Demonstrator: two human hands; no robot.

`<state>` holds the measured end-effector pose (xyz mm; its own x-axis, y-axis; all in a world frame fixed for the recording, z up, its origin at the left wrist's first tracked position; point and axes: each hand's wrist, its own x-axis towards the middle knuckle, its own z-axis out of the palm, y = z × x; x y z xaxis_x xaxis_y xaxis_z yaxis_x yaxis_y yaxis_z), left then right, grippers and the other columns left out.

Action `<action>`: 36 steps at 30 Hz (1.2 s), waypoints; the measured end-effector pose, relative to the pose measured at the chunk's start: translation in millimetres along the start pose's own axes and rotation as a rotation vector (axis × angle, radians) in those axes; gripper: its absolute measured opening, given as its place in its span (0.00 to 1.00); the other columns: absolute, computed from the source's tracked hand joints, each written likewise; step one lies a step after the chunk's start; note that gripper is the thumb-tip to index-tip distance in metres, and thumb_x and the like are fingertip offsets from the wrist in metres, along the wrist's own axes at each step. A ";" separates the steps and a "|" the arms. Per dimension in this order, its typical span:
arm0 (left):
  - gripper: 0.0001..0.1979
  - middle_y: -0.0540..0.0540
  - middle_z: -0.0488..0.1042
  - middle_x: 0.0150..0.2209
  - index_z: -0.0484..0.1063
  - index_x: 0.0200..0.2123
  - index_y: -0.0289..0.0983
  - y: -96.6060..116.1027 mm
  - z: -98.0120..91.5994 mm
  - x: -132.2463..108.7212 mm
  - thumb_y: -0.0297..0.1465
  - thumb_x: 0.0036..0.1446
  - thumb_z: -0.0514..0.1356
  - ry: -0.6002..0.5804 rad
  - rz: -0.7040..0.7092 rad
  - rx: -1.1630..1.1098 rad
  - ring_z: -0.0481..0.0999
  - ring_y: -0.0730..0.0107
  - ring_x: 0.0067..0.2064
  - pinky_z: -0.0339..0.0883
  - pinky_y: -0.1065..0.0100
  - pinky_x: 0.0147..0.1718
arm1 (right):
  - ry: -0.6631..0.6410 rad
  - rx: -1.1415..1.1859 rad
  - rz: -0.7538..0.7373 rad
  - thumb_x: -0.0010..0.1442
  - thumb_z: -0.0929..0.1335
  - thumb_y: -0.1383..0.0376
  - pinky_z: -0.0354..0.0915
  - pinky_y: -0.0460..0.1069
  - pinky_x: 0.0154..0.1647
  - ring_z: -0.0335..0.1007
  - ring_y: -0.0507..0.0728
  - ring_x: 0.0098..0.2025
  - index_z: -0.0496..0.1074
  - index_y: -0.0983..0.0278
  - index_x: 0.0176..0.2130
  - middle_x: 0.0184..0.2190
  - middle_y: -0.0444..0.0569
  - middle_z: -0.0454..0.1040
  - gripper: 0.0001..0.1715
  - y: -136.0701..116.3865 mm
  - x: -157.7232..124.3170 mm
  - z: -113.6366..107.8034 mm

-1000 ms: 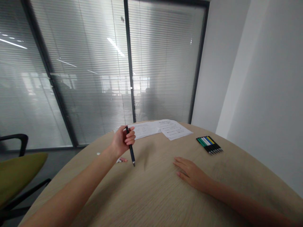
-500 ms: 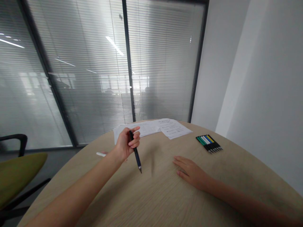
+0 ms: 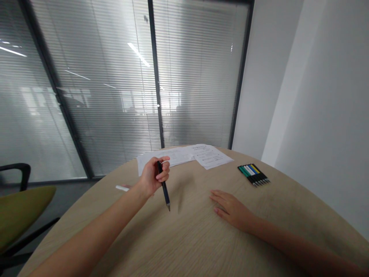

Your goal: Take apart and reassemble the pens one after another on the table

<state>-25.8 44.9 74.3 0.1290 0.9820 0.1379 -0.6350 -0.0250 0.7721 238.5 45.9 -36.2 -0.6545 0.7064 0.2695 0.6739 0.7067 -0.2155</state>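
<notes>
My left hand (image 3: 153, 175) is raised a little above the round wooden table (image 3: 190, 238), its fingers closed round a dark pen (image 3: 164, 189). The pen hangs tip down, the tip just over the tabletop. My right hand (image 3: 229, 207) lies flat on the table to the right, palm down, fingers stretched out and holding nothing. A row of several pens (image 3: 254, 175) with green, white, blue and yellow barrels lies further right. Printed sheets of paper (image 3: 187, 156) lie at the table's far edge.
A small white object (image 3: 122, 188) lies on the table left of my left wrist. An olive-green office chair (image 3: 20, 209) stands at the left. Glass partitions with blinds (image 3: 115, 88) run behind the table, and a white wall (image 3: 317, 107) closes the right side.
My left hand with the pen has drifted slightly right and forward, and the pen's tilt has shifted. My right hand has stayed flat in place.
</notes>
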 end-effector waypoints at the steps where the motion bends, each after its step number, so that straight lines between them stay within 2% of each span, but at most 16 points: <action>1: 0.13 0.52 0.58 0.12 0.68 0.22 0.31 -0.5 -0.8 0.7 0.22 0.46 0.44 0.008 0.007 -0.007 0.49 0.83 0.07 0.44 0.80 0.04 | -0.001 -0.001 -0.002 0.57 0.57 0.59 0.50 0.54 0.54 0.52 0.57 0.55 0.62 0.67 0.51 0.53 0.54 0.58 0.25 0.1 0.1 0.1; 10: 0.15 0.52 0.59 0.13 0.67 0.22 0.30 0.2 1.0 -0.6 0.29 0.52 0.44 0.038 -0.006 -0.044 0.51 0.83 0.08 0.47 0.81 0.04 | -0.007 -0.024 0.001 0.57 0.56 0.59 0.50 0.54 0.55 0.52 0.57 0.55 0.61 0.68 0.51 0.53 0.55 0.58 0.25 -2.0 0.1 -1.4; 19: 0.12 0.54 0.56 0.11 0.63 0.21 0.33 -4.7 -1.9 2.2 0.22 0.47 0.43 0.151 0.067 -0.086 0.49 0.81 0.07 0.44 0.80 0.03 | 0.011 0.014 -0.002 0.57 0.57 0.59 0.49 0.55 0.55 0.51 0.57 0.55 0.62 0.67 0.51 0.54 0.54 0.58 0.24 0.9 -0.7 1.2; 28: 0.10 0.54 0.57 0.12 0.63 0.21 0.33 -7.8 -0.1 0.2 0.24 0.47 0.44 0.156 0.077 -0.105 0.50 0.82 0.07 0.45 0.81 0.04 | 0.021 0.018 -0.003 0.57 0.57 0.59 0.50 0.55 0.54 0.52 0.57 0.55 0.62 0.66 0.50 0.53 0.53 0.58 0.24 -0.3 -0.5 0.3; 36: 0.12 0.55 0.56 0.12 0.62 0.21 0.34 -13.4 1.7 -1.4 0.22 0.48 0.42 0.181 0.113 -0.078 0.49 0.82 0.07 0.43 0.81 0.04 | 0.013 0.000 0.002 0.57 0.57 0.58 0.50 0.54 0.55 0.52 0.56 0.55 0.62 0.66 0.50 0.53 0.53 0.59 0.24 -1.1 -0.6 -0.1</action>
<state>-16.2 43.6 64.8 -0.0809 0.9915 0.1019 -0.6957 -0.1294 0.7066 238.2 44.7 -36.0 -0.6489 0.7070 0.2812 0.6752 0.7054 -0.2156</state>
